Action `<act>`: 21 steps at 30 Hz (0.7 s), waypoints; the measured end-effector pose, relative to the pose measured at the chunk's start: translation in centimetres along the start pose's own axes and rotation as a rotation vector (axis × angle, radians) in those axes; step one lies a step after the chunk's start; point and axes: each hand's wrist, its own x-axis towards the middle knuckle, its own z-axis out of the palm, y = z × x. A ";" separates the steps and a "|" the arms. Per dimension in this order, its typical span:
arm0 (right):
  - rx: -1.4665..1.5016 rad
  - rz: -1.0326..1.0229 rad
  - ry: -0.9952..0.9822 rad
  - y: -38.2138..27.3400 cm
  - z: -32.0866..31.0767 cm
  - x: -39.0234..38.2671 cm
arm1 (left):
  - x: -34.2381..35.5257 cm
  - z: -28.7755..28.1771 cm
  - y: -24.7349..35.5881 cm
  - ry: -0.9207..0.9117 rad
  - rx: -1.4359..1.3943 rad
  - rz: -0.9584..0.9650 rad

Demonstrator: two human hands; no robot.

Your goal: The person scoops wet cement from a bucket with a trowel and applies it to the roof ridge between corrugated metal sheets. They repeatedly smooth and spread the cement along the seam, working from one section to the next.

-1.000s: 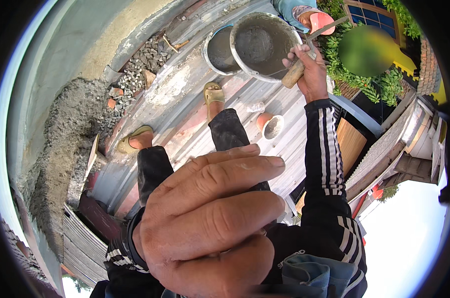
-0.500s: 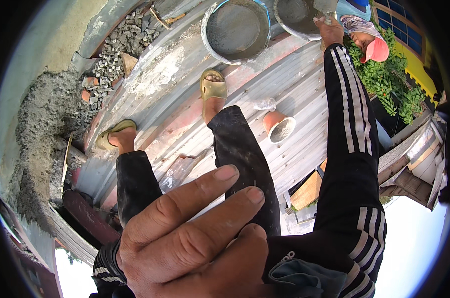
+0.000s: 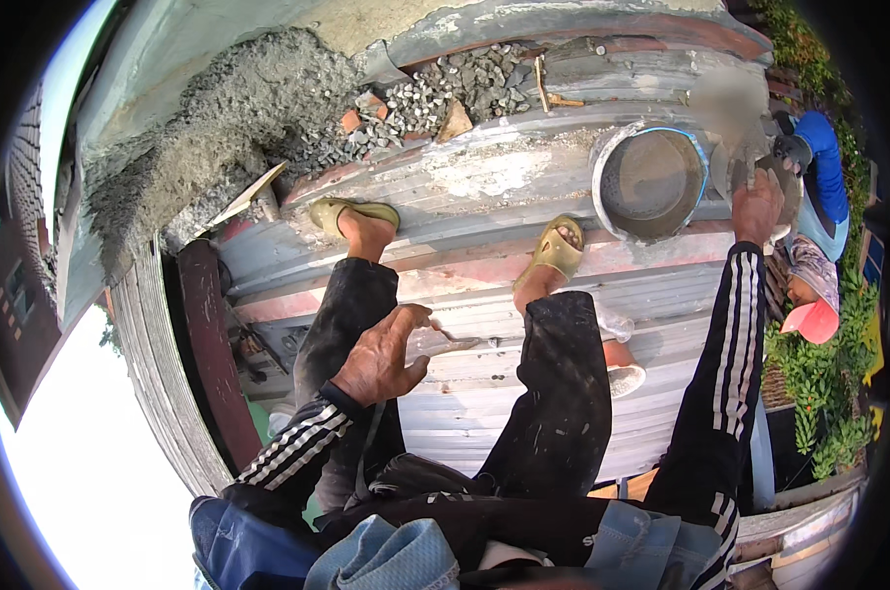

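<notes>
My right hand (image 3: 756,206) stretches out to the far right and is closed on what looks like a mortar-coated trowel (image 3: 740,147), over a second bucket (image 3: 785,189) that is mostly covered by the hand. Just beyond it, a co-worker's gloved hand (image 3: 794,152) is close to the same bucket. My left hand (image 3: 386,356) hovers above my left knee, thumb apart and fingers loosely bent, with nothing in it. A bucket of wet grey mortar (image 3: 651,182) stands left of my right hand, beyond my sandalled right foot.
Corrugated metal sheets (image 3: 445,388) lie under my feet. Grey sand or mortar (image 3: 258,98) and gravel (image 3: 484,84) are heaped along the far wall. An orange pot (image 3: 622,372) lies beside my right knee. The co-worker in a pink-brimmed cap (image 3: 811,320) is at right, near green plants.
The view has swung round, so the buckets now appear farther right. My left hand has dropped from close in front of the camera to above my left knee. My right hand stays at the second bucket.
</notes>
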 end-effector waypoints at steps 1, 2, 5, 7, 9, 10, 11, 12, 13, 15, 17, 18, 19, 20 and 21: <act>0.329 0.065 -0.096 -1.6 2.0 0.7 | -0.8 0.4 -0.9 -0.004 -0.027 -0.073; 0.447 0.053 -0.232 -2.7 4.1 1.6 | -1.4 0.5 -1.8 -0.018 -0.059 -0.130; 0.802 0.071 -0.434 -4.8 9.9 2.8 | -2.8 1.1 -4.1 0.004 -0.078 -0.136; 1.002 0.186 -0.544 -4.9 12.0 2.5 | -3.8 1.2 -5.1 0.031 -0.121 -0.197; 0.797 0.032 -0.386 -4.1 12.1 1.8 | -4.8 1.1 -5.9 0.065 -0.174 -0.213; 0.691 0.039 -0.371 -3.5 11.4 1.5 | -5.2 1.1 -6.3 0.060 -0.197 -0.238; 0.723 -0.006 -0.339 -2.9 10.3 1.2 | -5.5 1.2 -6.7 0.057 -0.224 -0.263; 0.741 0.012 -0.365 -2.3 9.0 1.1 | -5.8 1.3 -7.0 0.055 -0.251 -0.286; 0.752 0.084 -0.381 -1.8 7.5 1.0 | -6.0 1.5 -7.3 0.057 -0.270 -0.292; 0.871 0.256 -0.614 -1.7 4.5 0.3 | -6.3 1.8 -7.9 0.056 -0.308 -0.294; 1.015 0.387 -0.774 -2.7 1.9 -1.0 | -6.6 2.1 -8.4 0.032 -0.318 -0.283; 1.075 0.401 -0.815 -3.5 0.8 -2.3 | -6.9 2.1 -8.6 0.040 -0.331 -0.260; 1.108 0.404 -0.836 -4.7 -0.1 -3.6 | -7.2 2.1 -8.7 0.041 -0.344 -0.255; 1.091 0.396 -0.826 -6.2 -0.7 -5.3 | -7.7 1.9 -8.8 0.050 -0.338 -0.239; 1.103 0.417 -0.872 -7.7 -1.3 -6.9 | -8.3 1.6 -8.9 0.075 -0.337 -0.206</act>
